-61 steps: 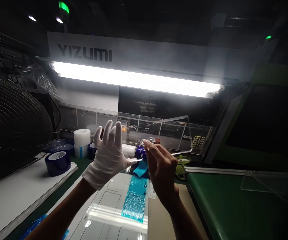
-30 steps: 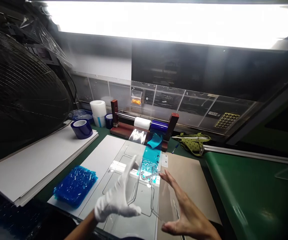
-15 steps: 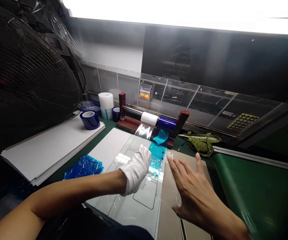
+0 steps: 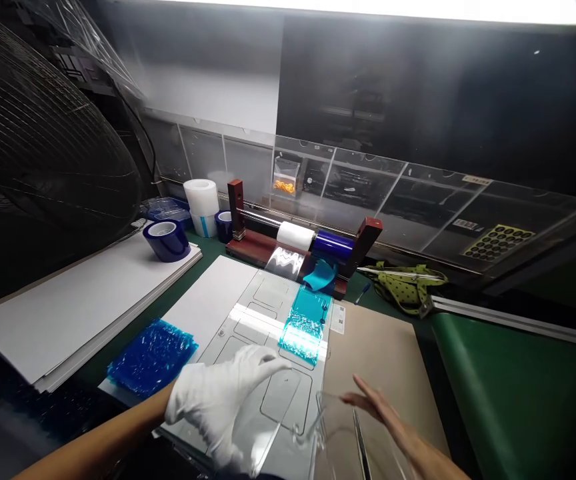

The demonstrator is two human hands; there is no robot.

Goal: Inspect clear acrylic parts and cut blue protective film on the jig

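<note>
My left hand (image 4: pixel 228 393), in a white glove, is curved with thumb and fingers around a clear plastic piece (image 4: pixel 278 427) with a bright glare line. Beneath it lies a grey panel (image 4: pixel 248 293) printed with dark rounded outlines. My bare right hand (image 4: pixel 378 410) is blurred at the right, fingers stretched out beside folds of clear plastic; whether it touches them I cannot tell. A turquoise film strip (image 4: pixel 313 307) lies on the panel, close to a wooden roll stand (image 4: pixel 253 248) carrying a white roll (image 4: pixel 295 235) and a blue roll (image 4: pixel 335 247).
Crumpled blue film (image 4: pixel 153 357) lies on the left. Behind it are stacked white sheets (image 4: pixel 68 313) with a blue tape roll (image 4: pixel 167 240) on top. A brown board (image 4: pixel 388 347), a green roll (image 4: pixel 518 380) and a green pouch (image 4: pixel 408 287) lie on the right. A fan (image 4: pixel 43 153) stands far left.
My left hand has moved from beside the turquoise film down toward me and opened around the clear piece. My right hand has moved lower. The view has shifted slightly.
</note>
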